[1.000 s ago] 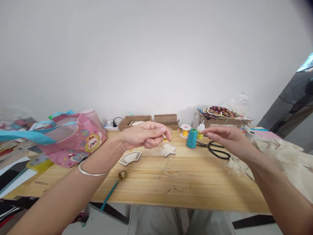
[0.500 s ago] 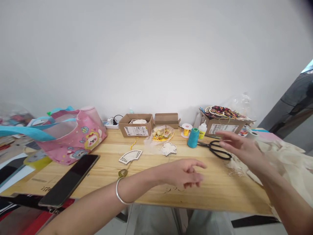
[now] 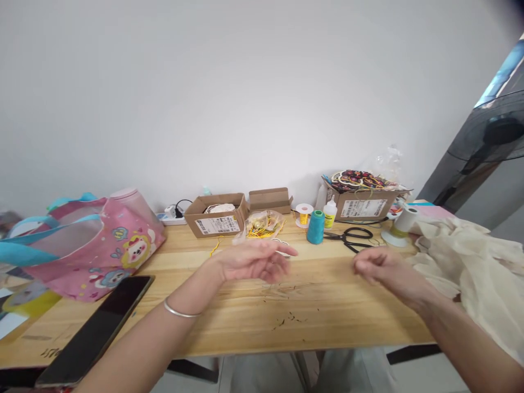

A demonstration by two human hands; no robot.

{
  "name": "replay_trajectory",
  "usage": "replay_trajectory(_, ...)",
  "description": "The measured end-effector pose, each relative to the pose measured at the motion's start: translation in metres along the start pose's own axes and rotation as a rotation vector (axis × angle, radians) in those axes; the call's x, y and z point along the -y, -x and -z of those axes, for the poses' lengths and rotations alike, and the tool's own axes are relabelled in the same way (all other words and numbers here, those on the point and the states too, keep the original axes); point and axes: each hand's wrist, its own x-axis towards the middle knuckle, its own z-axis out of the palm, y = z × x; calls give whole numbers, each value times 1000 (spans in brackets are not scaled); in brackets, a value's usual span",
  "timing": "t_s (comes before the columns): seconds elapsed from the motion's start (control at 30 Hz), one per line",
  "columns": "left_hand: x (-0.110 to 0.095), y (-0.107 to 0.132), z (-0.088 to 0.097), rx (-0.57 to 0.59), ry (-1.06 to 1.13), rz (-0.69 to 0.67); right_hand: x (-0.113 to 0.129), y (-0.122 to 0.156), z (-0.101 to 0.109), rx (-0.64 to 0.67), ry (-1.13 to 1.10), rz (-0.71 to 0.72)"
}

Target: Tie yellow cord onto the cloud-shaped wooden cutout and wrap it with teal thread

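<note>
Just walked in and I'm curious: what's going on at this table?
A person sits at a wooden table with both bare hands raised above it, neither visibly holding anything. The left hand is nearest a clear plastic bag of yellow cord and a pale cutout mostly hidden behind the fingers. The right hand is nearest black scissors, which lie beside a teal thread cone. A dark phone lies on the left of the table.
</note>
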Motion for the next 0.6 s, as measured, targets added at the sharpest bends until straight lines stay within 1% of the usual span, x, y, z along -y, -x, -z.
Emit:
replay_trajectory(0.07, -4, 17, 10, -72, -71, -45, -4, 0, 27, -232, 2, 45)
replay_trajectory(0.1, -7, 26, 13, -114, -153, -39, -5, 0, 38, -316, 4, 57)
replay_trajectory(0.13, -9, 34, 16, -175, -290, -10, -6, 1, 46, -384, 36, 75)
replay_trajectory(0.17, -12, 43, 18, -254, -477, 29, -7, 1, 53, -417, 99, 85)
replay_trajectory(0.2, -14, 51, 23, -357, -689, 85, -7, 2, 57, -417, 180, 100)
replay_trajectory(0.23, -15, 59, 30, -518, -875, 102, -8, 3, 59, -384, 279, 122)
replay_trajectory(0.27, -14, 67, 39, -684, -1016, 103, -8, 4, 59, -323, 385, 153)
replay_trajectory(0.3, -13, 75, 50, -835, -1106, 91, -8, 5, 59, -251, 489, 202)
replay_trajectory(0.33, -10, 84, 63, -962, -1150, 72, -8, 6, 57, -181, 591, 263)
replay_trajectory(0.37, -7, 94, 75, -1036, -1164, 64, -8, 6, 54, -132, 689, 328)
replay_trajectory(0.4, -2, 103, 87, -1114, -1182, 76, -8, 7, 52, -109, 778, 391)
replay_trajectory(0.47, 8, 118, 103, -1234, -1266, 175, -7, 8, 46, -110, 906, 490)
replay_trajectory(0.5, 13, 123, 106, -1258, -1294, 222, -6, 8, 43, -127, 946, 531)
replay_trajectory(0.53, 18, 126, 107, -1258, -1306, 258, -6, 7, 40, -154, 972, 569)
replay_trajectory(0.6, 27, 124, 104, -1241, -1295, 296, -4, 7, 35, -220, 1006, 643)
